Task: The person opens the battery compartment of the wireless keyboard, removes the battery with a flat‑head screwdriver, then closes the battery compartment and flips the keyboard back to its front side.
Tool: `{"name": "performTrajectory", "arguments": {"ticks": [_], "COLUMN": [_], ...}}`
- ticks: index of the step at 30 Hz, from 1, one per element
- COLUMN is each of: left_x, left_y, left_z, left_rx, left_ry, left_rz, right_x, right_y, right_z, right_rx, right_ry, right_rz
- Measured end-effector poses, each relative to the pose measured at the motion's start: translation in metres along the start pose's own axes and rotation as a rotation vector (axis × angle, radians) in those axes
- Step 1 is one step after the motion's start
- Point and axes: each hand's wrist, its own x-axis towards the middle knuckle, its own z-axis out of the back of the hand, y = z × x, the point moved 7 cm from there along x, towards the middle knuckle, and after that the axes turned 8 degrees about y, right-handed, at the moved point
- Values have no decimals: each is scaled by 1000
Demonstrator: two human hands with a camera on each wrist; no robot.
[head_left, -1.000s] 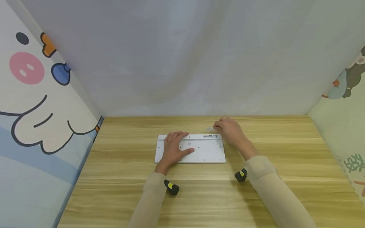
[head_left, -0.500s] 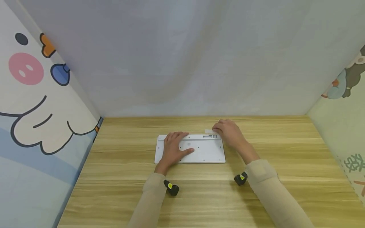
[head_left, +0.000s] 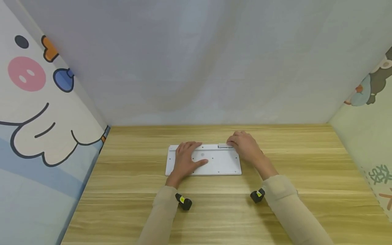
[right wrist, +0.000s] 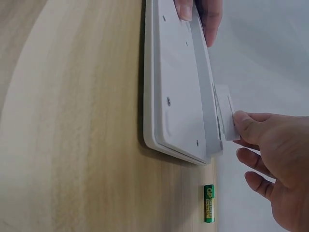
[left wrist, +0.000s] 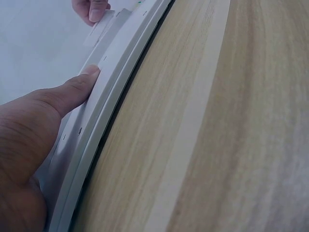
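A white keyboard [head_left: 223,166] lies with its underside up on the wooden table, small screws showing along it. My left hand [head_left: 184,160] rests spread over its left half, the thumb flat on the back and the fingers reaching toward the raised far edge. At the far right corner my right hand [head_left: 246,148] pinches a thin white battery cover [right wrist: 227,113] between thumb and fingers. In the right wrist view that cover stands tilted at the raised strip; whether it is seated cannot be told. The cover and fingers hide much of the battery slot.
A green GP battery [right wrist: 209,203] lies on the wooden table [head_left: 128,190] beyond the keyboard's right end, seen in the right wrist view. A pale wall [head_left: 214,68] rises behind the table, with cartoon-printed panels at both sides. Black wrist cameras [head_left: 184,203] hang below the sleeves.
My right hand has brought the battery cover down and toward me, from behind the keyboard onto the slot at its far right edge. The left hand has stayed in place.
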Motion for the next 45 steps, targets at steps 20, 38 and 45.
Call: {"name": "performTrajectory", "arguments": {"ticks": [20, 38, 45], "left_x": [-1, 1, 1], "left_y": [0, 1, 1], "left_z": [0, -2, -1], "left_rx": [-1, 10, 13], "left_ry": [4, 0, 19], "left_rz": [1, 4, 7], "right_x": [1, 2, 3], "right_y": [-1, -3, -4], "right_z": [-9, -14, -15], "right_rx": [11, 6, 11], "right_ry": [-17, -22, -18], "right_rz": [-13, -21, -2]}}
